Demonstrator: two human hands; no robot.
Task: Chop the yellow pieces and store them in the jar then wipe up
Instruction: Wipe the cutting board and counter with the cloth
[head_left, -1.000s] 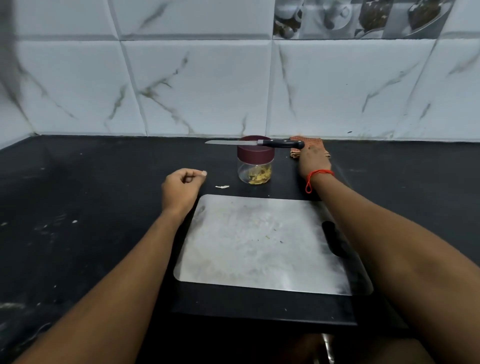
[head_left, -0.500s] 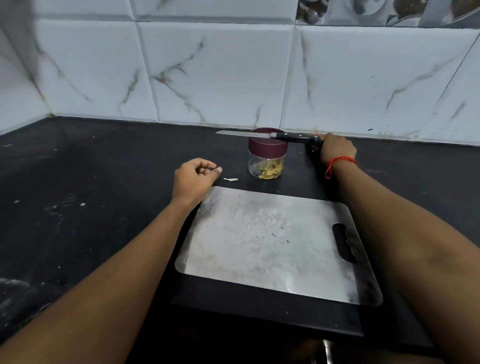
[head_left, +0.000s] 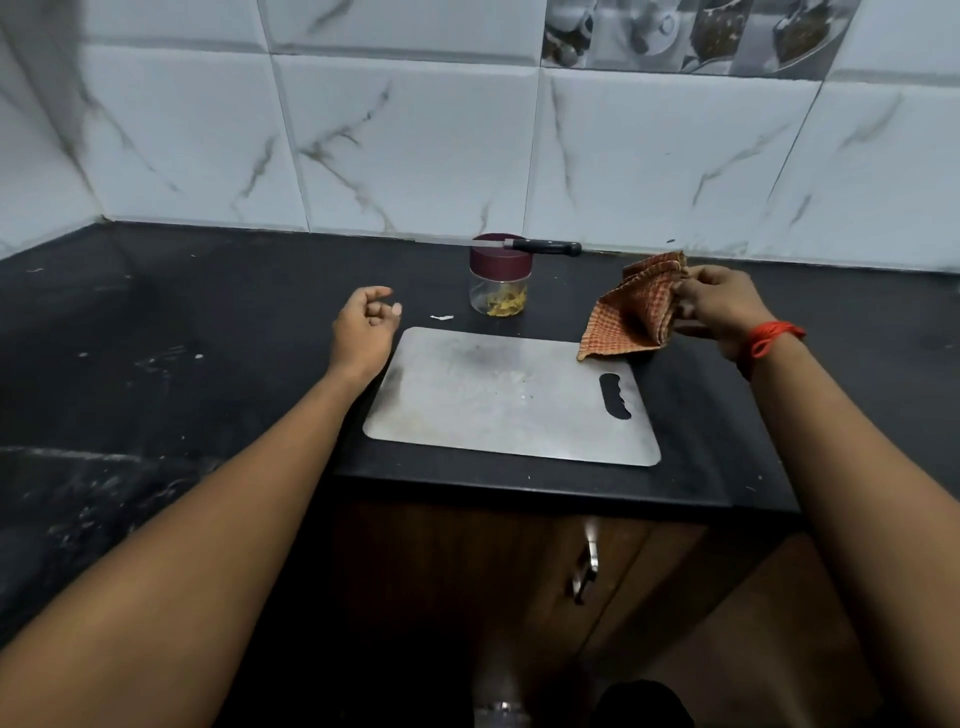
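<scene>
Cloth (head_left: 631, 317) edge behind the fingers (head_left: 693, 286) of the right hand (head_left: 724, 312) — specks (head_left: 524, 397) on the cutting board (head_left: 457, 410) too tiny.

We see a black counter (head_left: 208, 322), its left part marked with pale smears (head_left: 156, 358) and specks. A metal chopping board (head_left: 493, 395) lies flat near the front edge, its handle slot to the right. Behind the board stands a clear jar (head_left: 500, 291) with a dark red lid, yellow pieces (head_left: 505, 305) at its bottom. A small white scrap (head_left: 441, 317) lies just left of the jar.
</scene>
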